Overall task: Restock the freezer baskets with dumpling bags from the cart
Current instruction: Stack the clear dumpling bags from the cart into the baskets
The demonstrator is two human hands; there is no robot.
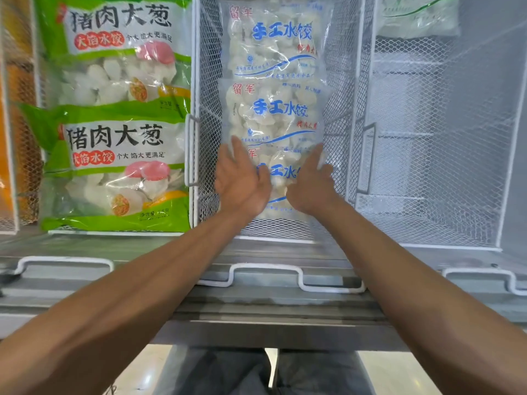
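Down in the middle wire basket [346, 115], both hands at the nearest clear dumpling bag [281, 181]. Left hand [242, 182] flat against the bag's left side, fingers straight and together, thumb spread, palm turned to the plastic; pressed rather than gripped. Right hand [310, 185] on the bag's right edge, fingers extended over the plastic; from this angle could not tell whether the fingertips curled round the far edge or only pushed on it. Both forearms stretched in over the freezer's front rim [265, 315].

Just beyond the held bag, two more clear bags of the same blue-lettered kind: middle clear bag [275, 112] and far clear bag [278, 38], overlapped like shingles in one row up the middle basket, well off both mesh side walls.

To the left, in the left basket [191, 81], two green dumpling bags: near green bag [114, 172] and far green bag [114, 52], the near one lapped over the far one's lower edge, filling that basket side to side. Further left, orange packaging [5, 138] behind mesh, too cut off to read.

To the right, right basket [433, 218], mesh floor bare at the near end, with one pale bag [419, 18] at its far end, partly cropped.

Along the near edge, white wire handles [265, 270]. Below, grey trousers [228, 372] and pale floor.
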